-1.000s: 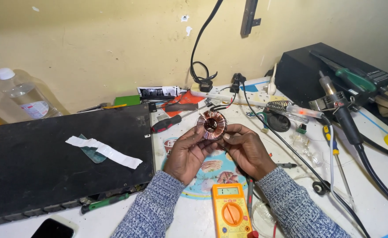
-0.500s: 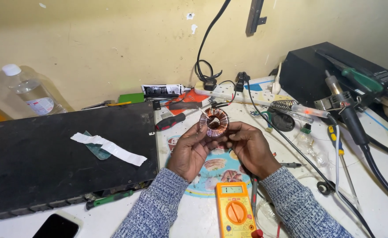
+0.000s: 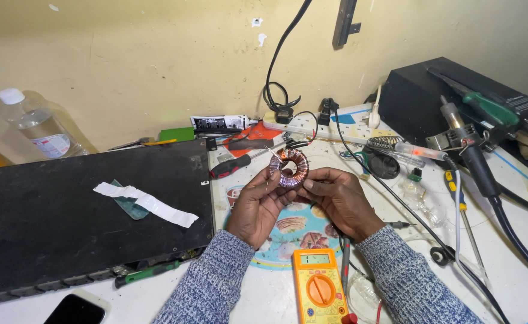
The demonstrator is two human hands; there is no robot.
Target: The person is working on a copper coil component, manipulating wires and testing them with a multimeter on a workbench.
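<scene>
Clearly, the copper coil ring is lifted a little above the table, near the middle of the view, and both hands grip it: the left hand closes its fingers on the ring's left side, the right hand pinches the lower right side. The ring stands almost upright, its hole facing the camera, with thin wire ends at 12 o'clock.

I judge that the step in hand is checking or turning the coil. Any next move asks for a steady pinch, because the wire ends are thin and the winding can slip.

Around the ring, room is small. At 9 o'clock a red-handled screwdriver lies just beside the left fingers. At 6 o'clock, between the sleeves, sits the yellow meter. At 12 o'clock the white power strip lies near — black cables run from it past the right hand. The black flat case fills the left; its edge is near the left wrist. At 3 o'clock stands a hot-air tool.
</scene>
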